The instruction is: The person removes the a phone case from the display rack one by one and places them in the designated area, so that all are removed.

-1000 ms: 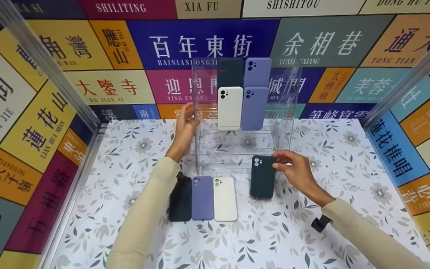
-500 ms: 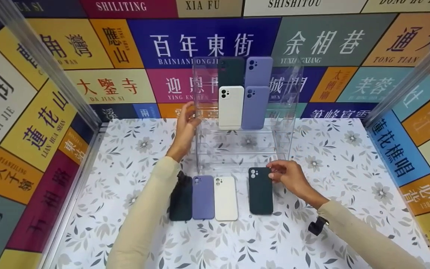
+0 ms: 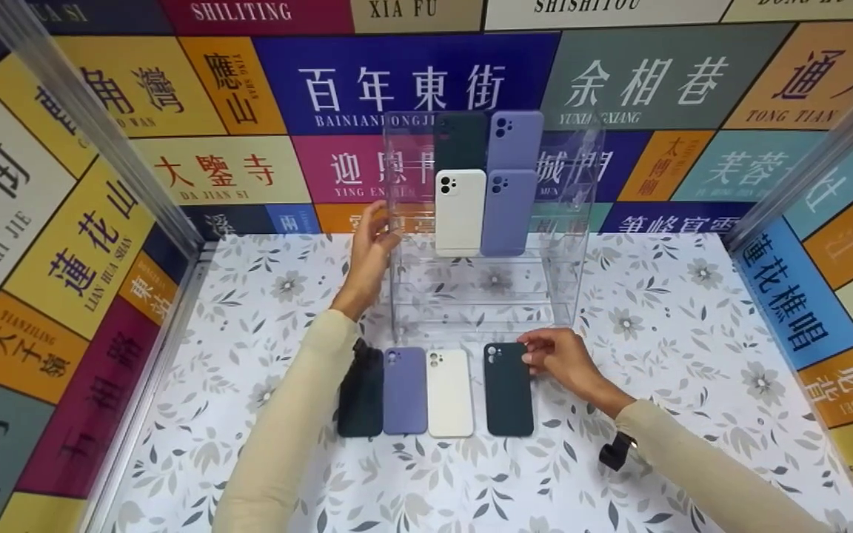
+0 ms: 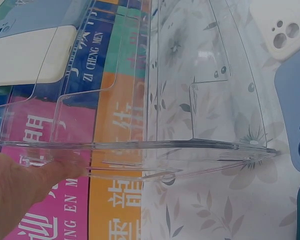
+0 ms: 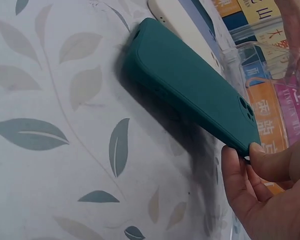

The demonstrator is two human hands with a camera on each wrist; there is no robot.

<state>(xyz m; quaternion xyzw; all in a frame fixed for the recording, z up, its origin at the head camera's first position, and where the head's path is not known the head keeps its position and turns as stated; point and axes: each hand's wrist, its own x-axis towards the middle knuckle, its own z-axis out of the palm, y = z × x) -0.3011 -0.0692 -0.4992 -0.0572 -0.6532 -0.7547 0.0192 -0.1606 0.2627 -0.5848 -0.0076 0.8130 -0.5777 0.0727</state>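
By its upper right corner, my right hand (image 3: pixel 561 363) pinches a dark green phone case (image 3: pixel 509 389) between thumb and fingers. The right wrist view has this case (image 5: pixel 190 85) just over the flowered cloth, a shadow beneath it. My left hand (image 3: pixel 369 259) holds the left side edge of a clear display stand (image 3: pixel 471 296); some of its fingers are hidden in the left wrist view. On the stand's upper steps sit a dark green case (image 3: pixel 460 141), a white case (image 3: pixel 460 215) and two purple cases, one of them the lower purple case (image 3: pixel 508 215).
Left of the held case, a white case (image 3: pixel 450 392), a purple case (image 3: pixel 405 391) and a dark case (image 3: pixel 360 396) lie side by side on the cloth. The left sleeve (image 3: pixel 286 429) partly covers the dark one. Walls with printed street names enclose the table.
My right hand has brought the dark green case down toward me and slightly left, from close to the stand's front to beside the row. My left hand stays on the stand.
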